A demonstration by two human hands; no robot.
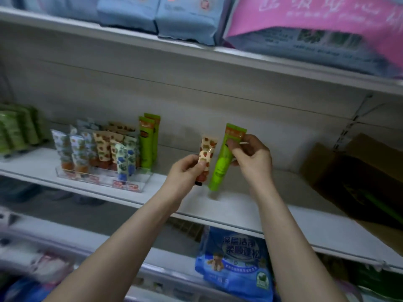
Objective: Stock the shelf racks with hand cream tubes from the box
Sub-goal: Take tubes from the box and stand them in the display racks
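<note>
My left hand [185, 171] grips a cream tube with red strawberry print [206, 153], held upright above the white middle shelf [239, 205]. My right hand [253, 158] pinches the top of a green tube [222, 164], which hangs cap down just right of the strawberry tube. A clear acrylic rack [104, 178] stands on the shelf to the left, holding several printed tubes [98, 149], with two green tubes [147, 142] at its right end. An open brown cardboard box [340, 162] sits at the right end of the shelf.
Green packs [17, 127] stand at the shelf's far left. Blue packs [157, 14] and a pink pack [305, 20] fill the shelf above. A blue bag [237, 264] lies on the shelf below. Bare shelf lies between the rack and the box.
</note>
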